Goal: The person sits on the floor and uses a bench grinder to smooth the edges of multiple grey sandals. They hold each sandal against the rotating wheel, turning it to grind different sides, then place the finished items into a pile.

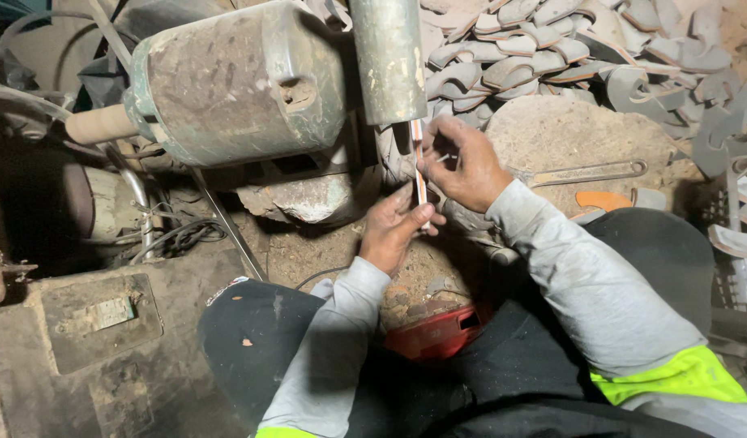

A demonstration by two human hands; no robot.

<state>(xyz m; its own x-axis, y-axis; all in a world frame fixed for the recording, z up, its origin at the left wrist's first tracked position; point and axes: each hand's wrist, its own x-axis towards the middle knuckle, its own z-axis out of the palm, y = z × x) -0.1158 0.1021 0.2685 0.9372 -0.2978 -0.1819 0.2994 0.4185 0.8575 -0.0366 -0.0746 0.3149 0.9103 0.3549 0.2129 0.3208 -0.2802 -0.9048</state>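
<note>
Thin orange-and-white strip (419,166) stands upright just under the grey-green cylinder (388,57), pinched low by left hand (396,223), gripped higher by right hand (462,162). Green motor housing (235,81) crowds the left edge; piled curved sole pieces (552,45) and a flat wrench (588,172) close the right. Little free room between knees.

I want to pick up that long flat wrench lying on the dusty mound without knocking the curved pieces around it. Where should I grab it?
Probably take the wrench by the middle of its straight shank, coming from above, fingers pinching its two long edges. It lies flat and nearly level on the mound, with the shank bare. Its ring end points toward the pile of curved pieces, and its other end lies near the right hand.
</note>
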